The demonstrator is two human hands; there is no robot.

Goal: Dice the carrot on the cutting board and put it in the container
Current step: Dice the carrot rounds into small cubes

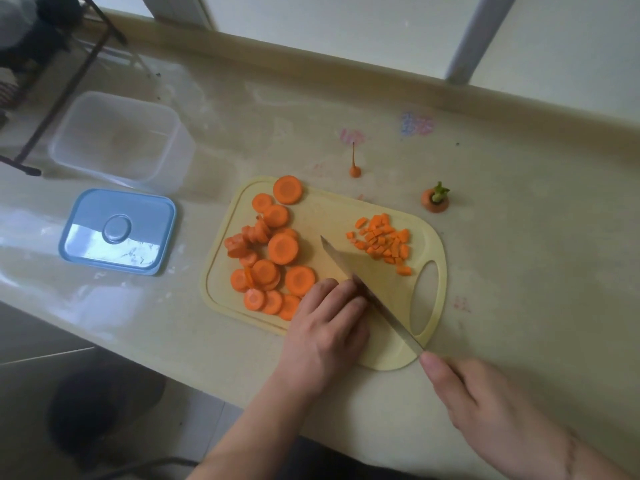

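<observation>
1. I see one clear rectangular plastic container [121,140] on the beige worktop [519,254], far left, with nothing visible inside.
2. Its one blue rectangular lid [117,232] lies flat just in front of it.
3. On the pale yellow plastic cutting board [346,216], I count roughly sixteen orange carrot rounds [273,258] on the left and one small heap of diced carrot [384,240] on the right.
4. Two carrot ends sit beyond the board: a thin root tip [355,168] and a green-stubbed top [435,199].
5. My left hand [327,327] rests curled on the board against the steel knife blade [363,282]; I cannot tell what it holds.
6. My right hand [485,407] grips the knife.
</observation>
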